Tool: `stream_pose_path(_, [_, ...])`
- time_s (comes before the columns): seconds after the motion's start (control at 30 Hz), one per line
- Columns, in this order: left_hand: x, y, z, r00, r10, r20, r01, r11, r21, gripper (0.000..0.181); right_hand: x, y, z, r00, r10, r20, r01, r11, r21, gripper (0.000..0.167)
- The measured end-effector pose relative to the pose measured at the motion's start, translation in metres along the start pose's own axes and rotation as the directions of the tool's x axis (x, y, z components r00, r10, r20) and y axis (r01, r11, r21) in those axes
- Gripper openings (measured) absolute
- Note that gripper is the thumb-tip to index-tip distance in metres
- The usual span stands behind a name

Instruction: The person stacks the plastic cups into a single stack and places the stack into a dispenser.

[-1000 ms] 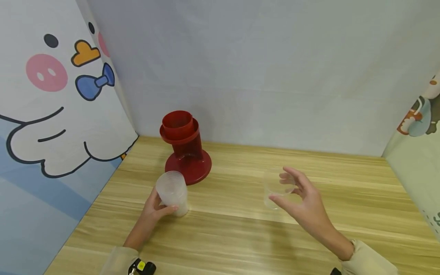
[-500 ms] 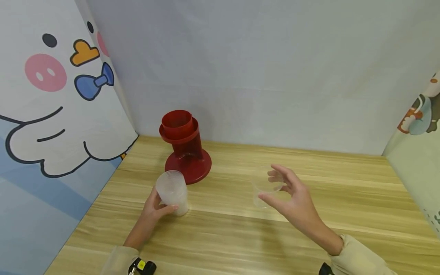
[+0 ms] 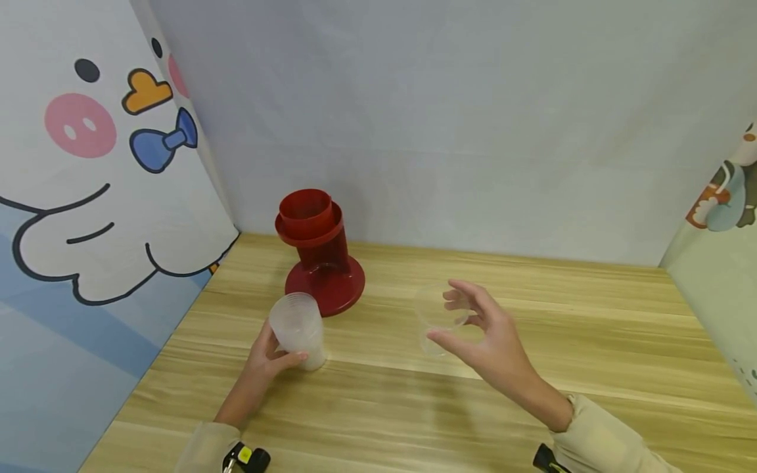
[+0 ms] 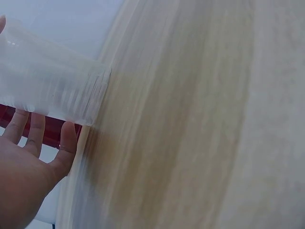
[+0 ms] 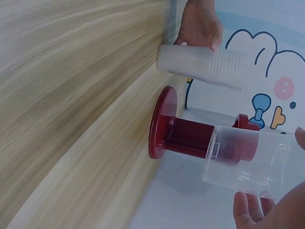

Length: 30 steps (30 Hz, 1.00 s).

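Note:
In the head view, my left hand (image 3: 263, 360) grips a stack of nested clear plastic cups (image 3: 299, 327) standing on the table. The left wrist view shows the fingers (image 4: 66, 145) lying along the side of the stack (image 4: 52, 78). Held between thumb and fingers of my right hand (image 3: 493, 335) is one clear plastic cup (image 3: 430, 318), upright with its mouth up. From the right wrist view, this cup (image 5: 271, 164) appears raised off the tabletop, its base pointing down. Its see-through wall is faint in the head view.
Behind the stack stands a red plastic stand (image 3: 324, 284) with a round base and a ringed cup-like top. The wooden table (image 3: 378, 407) meets a pale cloth wall (image 3: 449, 131) at the back. A cartoon-print sheet (image 3: 77, 197) hangs on the left.
My right hand has moved leftward with the plastic cup, towards the stack. The left hand and the stack stay in place.

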State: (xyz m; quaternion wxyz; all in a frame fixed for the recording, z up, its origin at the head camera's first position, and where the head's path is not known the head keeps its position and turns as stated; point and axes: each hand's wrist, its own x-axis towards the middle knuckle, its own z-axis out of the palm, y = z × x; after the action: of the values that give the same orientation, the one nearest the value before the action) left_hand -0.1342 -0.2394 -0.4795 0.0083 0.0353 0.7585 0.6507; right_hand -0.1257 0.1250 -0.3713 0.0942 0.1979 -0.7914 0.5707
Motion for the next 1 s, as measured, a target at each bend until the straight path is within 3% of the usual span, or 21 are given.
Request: stream_pose_path(1.0, [0.000, -0.004, -0.001, 1.000, 0.006, 0.014, -0.006, 1.000, -0.011, 0.081, 0.021, -0.002, 0.033, 0.999, -0.034, 0.030, 0.032, 0.999, 0.043, 0.067])
